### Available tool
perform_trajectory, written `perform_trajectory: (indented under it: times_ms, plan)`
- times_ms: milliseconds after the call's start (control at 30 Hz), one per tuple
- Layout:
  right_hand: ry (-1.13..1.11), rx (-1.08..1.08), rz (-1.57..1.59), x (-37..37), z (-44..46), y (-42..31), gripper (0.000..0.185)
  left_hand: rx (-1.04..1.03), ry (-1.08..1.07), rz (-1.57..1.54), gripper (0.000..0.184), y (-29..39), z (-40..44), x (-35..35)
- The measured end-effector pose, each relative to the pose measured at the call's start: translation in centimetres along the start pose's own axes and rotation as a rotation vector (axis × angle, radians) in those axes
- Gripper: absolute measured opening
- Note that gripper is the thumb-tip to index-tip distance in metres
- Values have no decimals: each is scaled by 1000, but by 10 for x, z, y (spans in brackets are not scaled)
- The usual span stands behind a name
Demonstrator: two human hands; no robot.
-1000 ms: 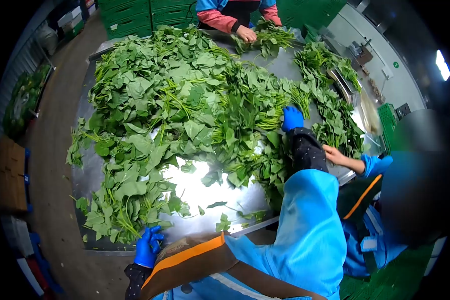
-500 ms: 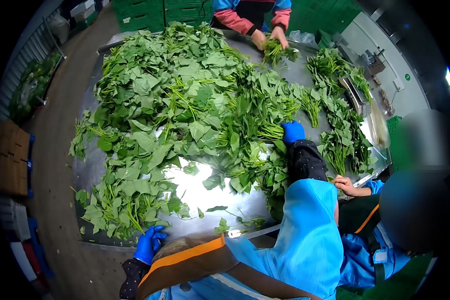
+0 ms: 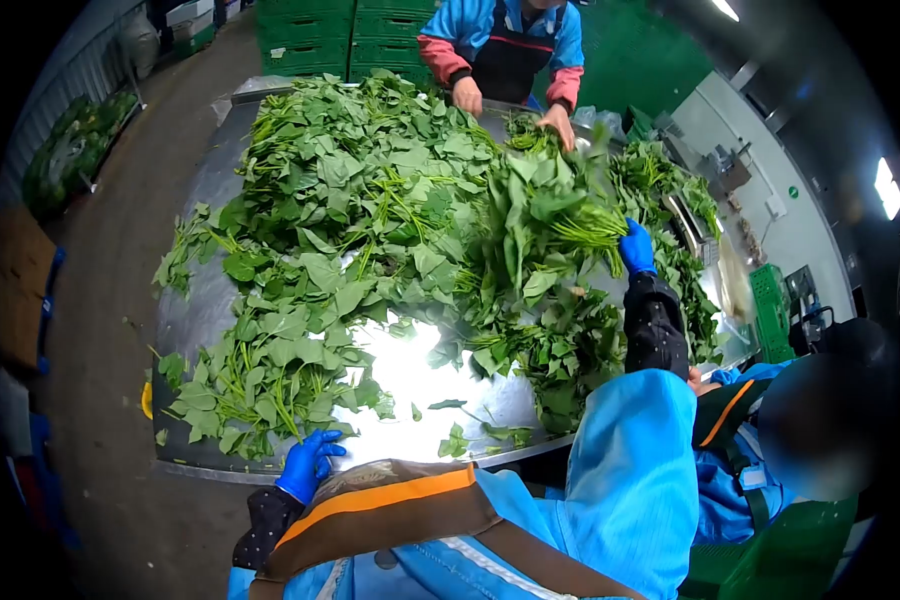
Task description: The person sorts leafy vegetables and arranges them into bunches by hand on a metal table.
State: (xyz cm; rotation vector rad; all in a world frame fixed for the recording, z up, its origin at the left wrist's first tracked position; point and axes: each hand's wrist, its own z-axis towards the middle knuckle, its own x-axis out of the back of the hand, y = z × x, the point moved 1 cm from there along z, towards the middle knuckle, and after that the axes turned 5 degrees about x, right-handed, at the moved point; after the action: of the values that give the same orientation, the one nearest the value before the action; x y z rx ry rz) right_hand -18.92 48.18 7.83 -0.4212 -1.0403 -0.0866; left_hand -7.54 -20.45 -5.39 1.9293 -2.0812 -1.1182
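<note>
My right hand [image 3: 637,249], in a blue glove, is closed around the stem ends of a bunch of leafy greens [image 3: 585,226]. The bunch is raised over the other greens, its leaves pointing left and slightly blurred. At the table's near edge is my left hand [image 3: 310,466], also blue-gloved, with its fingers apart and nothing in them. Just above it, the stems of a small heap of greens [image 3: 260,385] point toward the fingers. A larger pile of greens [image 3: 370,170] covers the far left of the metal table [image 3: 195,310].
Across the table a co-worker's hands [image 3: 555,122] are at some greens. Close on my right sits another person in a blue jacket [image 3: 735,490]. A scale [image 3: 685,222] stands among bunches at the right edge. Green crates [image 3: 305,35] are stacked behind.
My right hand has lifted the bunch and moved it up and to the right. My left hand stays at the near edge. The co-worker opposite has let go of a held bunch, hands now apart.
</note>
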Motion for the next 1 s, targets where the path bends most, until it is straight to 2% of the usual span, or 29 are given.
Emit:
perform_trajectory:
  times_ms: [33, 67, 133, 167, 200, 267, 367, 467, 567, 600, 667, 700, 733, 800, 833, 867, 933, 967, 1000]
  plan:
    - [-81, -136, 220, 11, 3, -8, 39, 4, -20, -22, 35, 0, 0, 0]
    - [-7, -164, 347, -2, 15, 18, 35, 13, -40, -39, 35, -1, -1, 1]
    - [47, -257, 762, 23, 17, -27, 28, -31, -68, -2, 36, 3, -2, 1]
    - [45, -346, 834, 35, 14, -61, 23, -56, -74, 3, 37, 6, -4, 0]
    - [-65, -380, 878, 34, 16, -71, 21, -80, -78, 10, 37, 11, -8, -1]
    - [-270, -452, 1516, 43, -7, -145, 24, -157, -92, -49, 36, 25, -12, -3]
    - [-453, -460, 1814, 22, -41, -220, 25, -325, -103, -86, 35, 43, -17, -3]
    - [-601, -473, 1909, -18, -102, -301, 25, -275, -132, -228, 34, 70, -36, -17]
    - [-809, -557, 1850, -60, -192, -372, 26, -310, -162, -288, 41, 75, -37, -18]
    - [-892, -590, 1811, -74, -225, -391, 26, -316, -178, -321, 39, 66, -24, -3]
    - [-1064, -668, 1728, -94, -281, -419, 27, -285, -169, -498, 25, 42, -9, 23]
    - [-1150, -711, 1683, -101, -300, -427, 27, -260, -86, -577, 18, 30, -6, 32]
    - [-1226, -757, 1642, -106, -315, -430, 28, -240, 55, -526, 23, 19, -8, 37]
    - [-1355, -947, 1664, -112, -330, -427, 28, -164, -8, -563, 30, 4, -3, 54]
    - [-1395, -1084, 1718, -118, -334, -424, 29, -144, 7, -605, 35, 1, -7, 56]
    - [-1473, -1304, 1860, -126, -337, -413, 24, -211, -24, -551, 34, -5, -8, 63]
    - [-1388, -1401, 1885, -121, -333, -415, 21, -213, 237, -408, 36, 7, -35, 56]
    - [-1407, -1383, 1902, -116, -330, -415, 21, -295, 253, -319, 41, -4, -38, 76]
    - [-1428, -1364, 1920, -114, -328, -416, 21, -321, 454, -193, 35, -1, -49, 83]
